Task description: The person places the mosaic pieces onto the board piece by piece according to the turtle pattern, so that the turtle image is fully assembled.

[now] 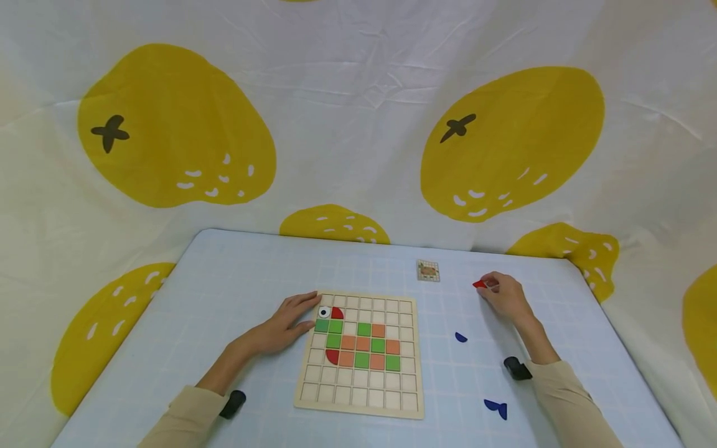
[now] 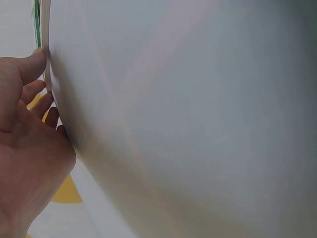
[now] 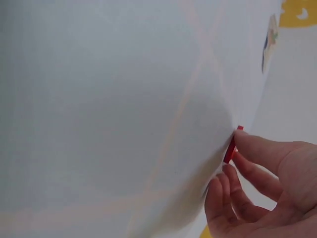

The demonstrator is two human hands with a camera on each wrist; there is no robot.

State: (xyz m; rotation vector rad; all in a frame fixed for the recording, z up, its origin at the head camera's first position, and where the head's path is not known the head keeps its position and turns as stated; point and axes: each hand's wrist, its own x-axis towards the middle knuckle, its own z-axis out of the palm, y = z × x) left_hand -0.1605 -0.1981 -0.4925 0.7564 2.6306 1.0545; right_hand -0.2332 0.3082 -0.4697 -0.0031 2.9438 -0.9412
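A wooden grid board (image 1: 359,396) lies on the table, with green and orange squares, two red quarter-round tiles and an eye tile (image 1: 323,312) set in its cells. My left hand (image 1: 284,325) rests at the board's upper left edge, fingers fairly straight, thumb touching the side. In the left wrist view the thumb and fingers of that hand (image 2: 32,129) meet the board's edge. To the right of the board, my right hand (image 1: 504,295) pinches a red tile (image 1: 479,284) between thumb and fingers, close to the tabletop. The red tile (image 3: 231,148) appears edge-on in the right wrist view.
A small picture card (image 1: 428,271) lies beyond the board's top right corner. Dark blue pieces lie to the board's right: a half-round one (image 1: 460,337) and, nearer, a pair (image 1: 496,407) touching or almost touching. A fruit-printed curtain (image 1: 347,155) hangs behind the table.
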